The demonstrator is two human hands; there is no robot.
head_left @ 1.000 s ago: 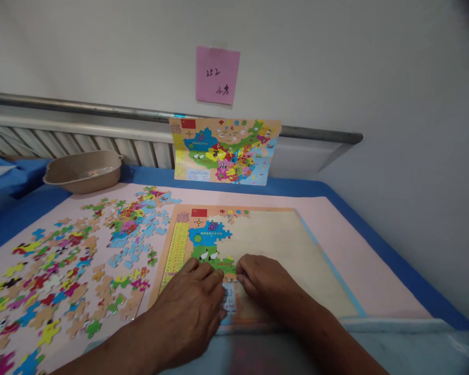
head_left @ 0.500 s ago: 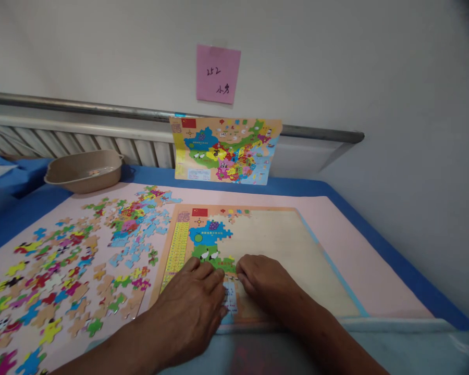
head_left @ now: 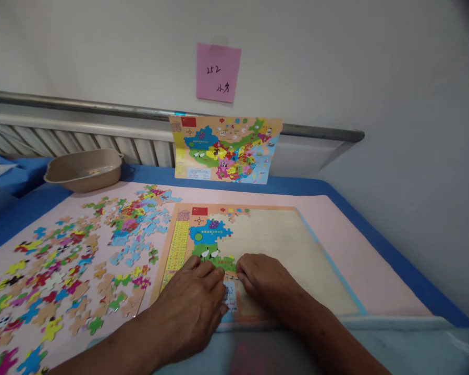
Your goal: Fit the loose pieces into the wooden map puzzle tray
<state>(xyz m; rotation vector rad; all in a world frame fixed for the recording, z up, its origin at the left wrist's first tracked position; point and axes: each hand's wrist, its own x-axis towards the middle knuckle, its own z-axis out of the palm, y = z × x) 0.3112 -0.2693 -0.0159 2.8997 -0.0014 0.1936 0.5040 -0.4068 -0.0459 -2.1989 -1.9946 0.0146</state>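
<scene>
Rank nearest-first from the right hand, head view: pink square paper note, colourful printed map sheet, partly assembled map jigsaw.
1. Map jigsaw: just left of the right hand.
2. Map sheet: behind the jigsaw.
3. Paper note: above the sheet.

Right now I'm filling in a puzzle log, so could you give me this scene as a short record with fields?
Left hand: over the lower left part of the puzzle board
Right hand: beside it, fingers curled; any held piece is hidden
Board state: left side filled, much of the middle and right bare
Loose pieces: spread left of the board
Map sheet: upright behind the board, against the metal rail
Basin: beige, back left
</scene>
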